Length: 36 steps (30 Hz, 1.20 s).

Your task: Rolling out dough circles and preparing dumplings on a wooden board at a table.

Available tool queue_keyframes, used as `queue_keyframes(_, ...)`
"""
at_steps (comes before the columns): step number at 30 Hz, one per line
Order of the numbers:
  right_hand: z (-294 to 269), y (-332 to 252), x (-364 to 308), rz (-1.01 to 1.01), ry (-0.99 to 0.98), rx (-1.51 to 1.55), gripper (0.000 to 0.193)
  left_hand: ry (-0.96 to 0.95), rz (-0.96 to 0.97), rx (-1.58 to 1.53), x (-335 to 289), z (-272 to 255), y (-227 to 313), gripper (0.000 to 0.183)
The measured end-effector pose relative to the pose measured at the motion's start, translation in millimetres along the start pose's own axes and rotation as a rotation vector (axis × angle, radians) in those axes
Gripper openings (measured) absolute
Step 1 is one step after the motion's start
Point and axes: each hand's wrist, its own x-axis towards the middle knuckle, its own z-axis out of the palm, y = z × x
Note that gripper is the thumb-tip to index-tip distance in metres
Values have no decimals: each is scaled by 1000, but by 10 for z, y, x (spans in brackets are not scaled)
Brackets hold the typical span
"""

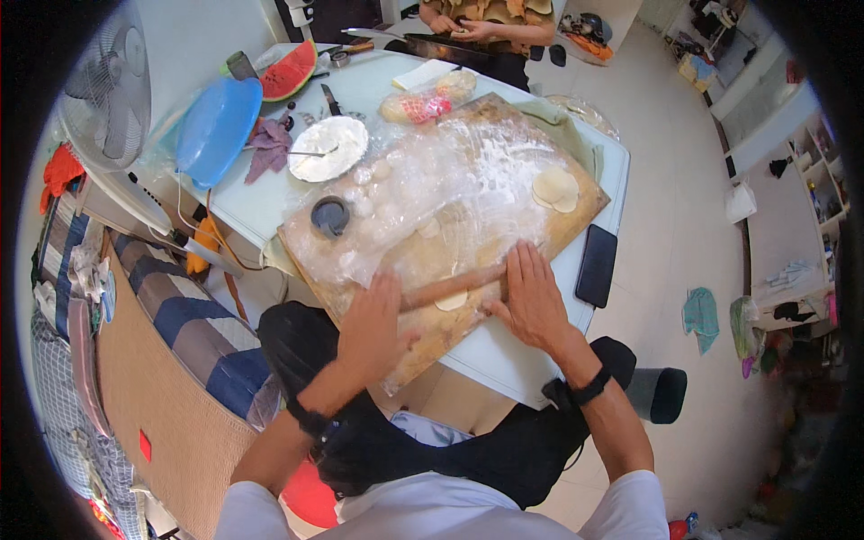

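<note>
A wooden rolling pin [450,286] lies across a floured wooden board [423,346] near its front edge. My left hand [373,319] rests on the pin's left end and my right hand [533,301] on its right end, both with fingers stretched flat and thumbs apart. Under the pin is a thin round dough wrapper [453,301], partly covered by it. More flat wrappers are stacked [555,191] at the board's right. Clear plastic film [409,193] covers pale dough pieces on the left half. A dark round cup [330,217] weighs on that film.
Behind the board stand a white bowl [328,148] with flour-like contents, a blue basin [216,130] and a cut watermelon [290,72]. A knife [331,99] lies nearby. At the right table edge lies a black phone [596,265]. Another person's hands [472,30] work across the table.
</note>
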Motion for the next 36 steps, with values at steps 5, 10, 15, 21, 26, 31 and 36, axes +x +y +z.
queue_keyframes(5,-125,-171,-253,-51,2,45,98,16,87,48,-256,140,-15,94)
queue_keyframes(10,30,-55,27,4,-18,48,98,91,30,0,76,79,-97,94)
queue_keyframes(15,-140,-169,-256,-42,-70,32,97,-10,110,64,-421,109,20,92)
queue_keyframes(21,26,-23,119,9,5,31,96,13,-46,-57,120,-17,-15,95)
queue_keyframes(26,-58,-136,-361,-51,-63,81,98,15,113,104,-323,84,58,98)
queue_keyframes(31,-44,-34,43,-70,35,14,94,42,-37,-6,167,24,-64,98)
queue_keyframes(36,43,-38,-149,-45,-17,79,96,29,11,162,-186,117,28,95)
